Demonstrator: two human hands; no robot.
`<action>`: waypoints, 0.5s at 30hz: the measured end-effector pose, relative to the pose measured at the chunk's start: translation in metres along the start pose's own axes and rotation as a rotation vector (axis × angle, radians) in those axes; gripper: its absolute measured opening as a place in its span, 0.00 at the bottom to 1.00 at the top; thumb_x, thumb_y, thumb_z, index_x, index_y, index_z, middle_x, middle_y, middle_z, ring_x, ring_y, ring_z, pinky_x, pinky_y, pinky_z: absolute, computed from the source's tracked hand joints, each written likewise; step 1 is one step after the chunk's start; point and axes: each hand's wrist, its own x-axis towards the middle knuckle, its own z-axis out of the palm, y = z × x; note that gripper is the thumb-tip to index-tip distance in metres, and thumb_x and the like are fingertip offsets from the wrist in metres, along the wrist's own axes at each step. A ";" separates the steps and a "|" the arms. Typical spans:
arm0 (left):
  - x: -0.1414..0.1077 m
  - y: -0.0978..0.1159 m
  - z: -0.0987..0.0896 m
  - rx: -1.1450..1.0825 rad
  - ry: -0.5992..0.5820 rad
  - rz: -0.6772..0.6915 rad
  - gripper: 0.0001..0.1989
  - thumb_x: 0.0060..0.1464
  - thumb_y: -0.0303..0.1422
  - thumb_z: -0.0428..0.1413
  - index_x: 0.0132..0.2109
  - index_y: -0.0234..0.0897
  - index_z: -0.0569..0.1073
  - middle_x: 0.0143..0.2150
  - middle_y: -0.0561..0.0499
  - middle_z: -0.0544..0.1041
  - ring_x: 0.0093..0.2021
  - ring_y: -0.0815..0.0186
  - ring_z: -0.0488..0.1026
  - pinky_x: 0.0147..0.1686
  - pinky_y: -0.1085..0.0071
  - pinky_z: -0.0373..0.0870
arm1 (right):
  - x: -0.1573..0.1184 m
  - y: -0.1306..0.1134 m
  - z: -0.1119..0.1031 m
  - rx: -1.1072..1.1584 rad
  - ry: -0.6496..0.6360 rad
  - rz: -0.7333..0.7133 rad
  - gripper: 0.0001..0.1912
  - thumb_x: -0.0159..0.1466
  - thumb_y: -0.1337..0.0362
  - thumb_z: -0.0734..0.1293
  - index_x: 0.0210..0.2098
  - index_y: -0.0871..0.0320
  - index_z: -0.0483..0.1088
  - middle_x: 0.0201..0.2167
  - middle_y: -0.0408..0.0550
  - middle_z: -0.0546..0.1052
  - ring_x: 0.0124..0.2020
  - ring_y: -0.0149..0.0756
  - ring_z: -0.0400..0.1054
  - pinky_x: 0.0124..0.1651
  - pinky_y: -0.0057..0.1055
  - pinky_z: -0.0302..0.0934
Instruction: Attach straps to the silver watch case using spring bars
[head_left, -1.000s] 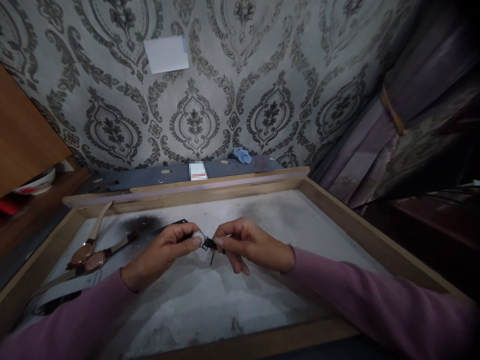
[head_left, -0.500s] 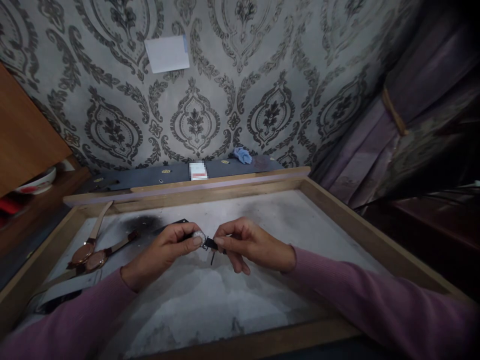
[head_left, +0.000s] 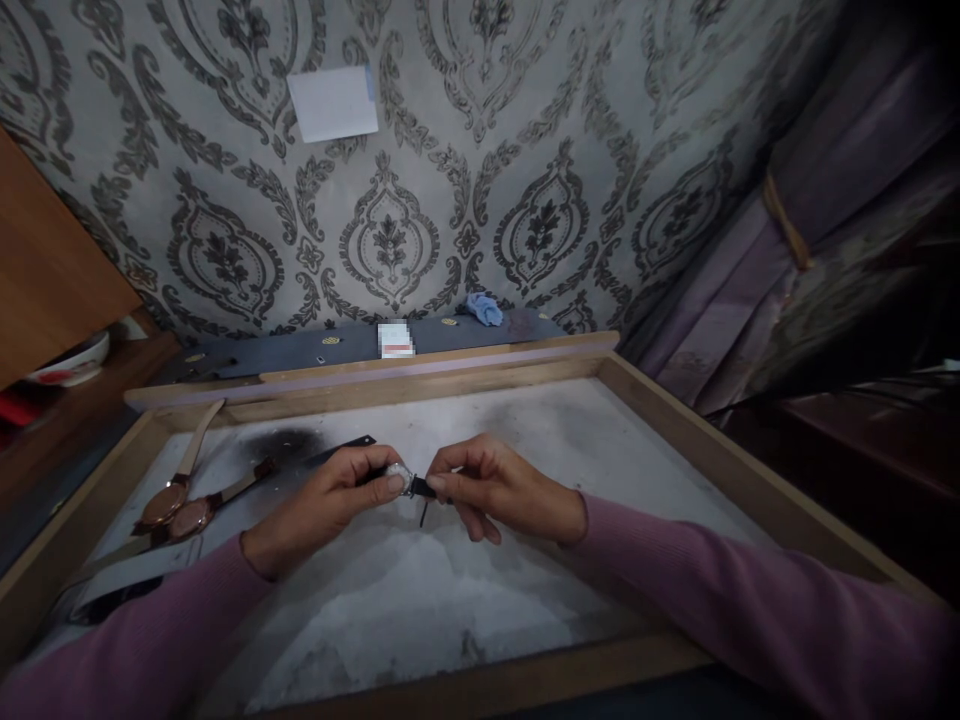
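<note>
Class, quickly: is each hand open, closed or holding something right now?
Left hand: closed, holding a small watch case.
Right hand: closed, pinching the black watch strap.

The view has dipped marginally, so the tray's far rim [head_left: 420, 375] sits slightly higher beyond the fingers. At the left hand [head_left: 337, 495], slightly more of the dark flat strip [head_left: 349, 447] shows just behind the fingers. Between both hands' fingers, the watch [head_left: 398, 472] appears minutely turned, its face outline clearer beside the left thumb.
</note>
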 end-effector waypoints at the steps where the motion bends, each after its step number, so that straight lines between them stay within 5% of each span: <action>1: 0.000 0.001 0.000 0.021 -0.004 0.000 0.12 0.57 0.41 0.53 0.34 0.36 0.70 0.30 0.54 0.65 0.32 0.66 0.60 0.34 0.70 0.57 | 0.000 0.001 0.000 0.000 0.000 -0.002 0.18 0.58 0.51 0.68 0.27 0.61 0.67 0.09 0.36 0.67 0.08 0.21 0.56 0.11 0.18 0.49; 15: -0.001 0.002 0.006 0.240 -0.038 0.059 0.11 0.60 0.37 0.49 0.34 0.36 0.70 0.30 0.54 0.65 0.32 0.66 0.61 0.33 0.71 0.58 | 0.000 0.005 0.006 0.012 -0.030 0.004 0.18 0.57 0.52 0.70 0.27 0.62 0.67 0.09 0.36 0.68 0.08 0.21 0.57 0.11 0.18 0.51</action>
